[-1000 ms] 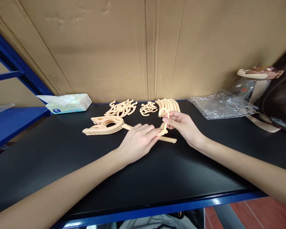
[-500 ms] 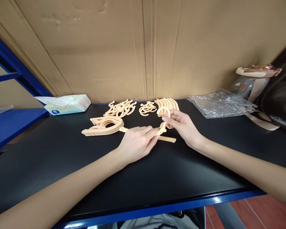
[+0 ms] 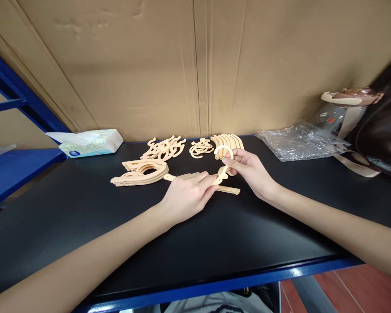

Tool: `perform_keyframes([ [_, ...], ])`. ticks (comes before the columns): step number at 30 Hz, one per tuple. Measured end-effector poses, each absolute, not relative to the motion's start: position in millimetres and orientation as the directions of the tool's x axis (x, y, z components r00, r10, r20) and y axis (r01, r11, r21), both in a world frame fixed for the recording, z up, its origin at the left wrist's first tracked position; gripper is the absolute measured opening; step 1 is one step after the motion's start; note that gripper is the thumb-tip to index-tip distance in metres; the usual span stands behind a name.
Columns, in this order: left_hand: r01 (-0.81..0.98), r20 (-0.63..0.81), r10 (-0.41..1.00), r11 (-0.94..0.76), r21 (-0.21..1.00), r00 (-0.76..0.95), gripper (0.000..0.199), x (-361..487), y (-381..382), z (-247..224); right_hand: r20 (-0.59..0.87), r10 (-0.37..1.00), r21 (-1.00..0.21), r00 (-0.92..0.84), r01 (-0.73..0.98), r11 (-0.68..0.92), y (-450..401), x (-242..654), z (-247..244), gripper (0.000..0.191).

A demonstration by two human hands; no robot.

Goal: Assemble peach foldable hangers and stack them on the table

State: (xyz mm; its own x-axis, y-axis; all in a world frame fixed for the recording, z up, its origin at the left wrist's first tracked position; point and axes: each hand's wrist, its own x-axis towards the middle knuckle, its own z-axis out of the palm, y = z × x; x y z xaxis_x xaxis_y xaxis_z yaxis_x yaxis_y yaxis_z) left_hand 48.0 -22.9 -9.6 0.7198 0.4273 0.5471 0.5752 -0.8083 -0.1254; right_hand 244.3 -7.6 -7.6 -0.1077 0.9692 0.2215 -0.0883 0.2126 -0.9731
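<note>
My left hand (image 3: pixel 190 191) is closed around a beige plastic hanger arm (image 3: pixel 170 177); one end sticks out left of the fingers, and most of its length is hidden. My right hand (image 3: pixel 247 169) pinches a curved beige hanger hook (image 3: pixel 230 153) between thumb and fingers. The hook's lower end meets the piece at my left fingertips; whether the two are joined I cannot tell. Below them a straight beige strip (image 3: pixel 230 190) shows past my left hand. To the left lies a stack of folded hangers (image 3: pixel 140 174).
Behind the hands lie a pile of curved hanger parts (image 3: pixel 164 148), a heap of loose hooks (image 3: pixel 201 148) and a row of hanger arms (image 3: pixel 228 141). A tissue pack (image 3: pixel 91 142) sits at the left. Clear plastic bag (image 3: pixel 289 141) and a strapped bottle (image 3: pixel 343 108) stand right.
Both hands keep nearly the same pose and hold the same pieces. The whole view has shifted very slightly; no piece has visibly been moved or let go.
</note>
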Motion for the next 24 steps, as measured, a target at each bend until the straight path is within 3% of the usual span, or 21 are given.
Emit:
perform_keyframes([
  [17, 0.571, 0.555, 0.440, -0.817, -0.079, 0.706, 0.020, 47.1, -21.5, -9.8, 0.102, 0.980, -0.990, -0.172, -0.116, 0.083, -8.2, 245.7, -6.0, 0.028],
  [24, 0.569, 0.568, 0.463, -0.822, -0.012, 0.681, 0.034, 45.9, -22.1, -11.4, 0.071, 0.972, -0.992, -0.224, -0.120, 0.045, -7.9, 246.9, -5.4, 0.025],
])
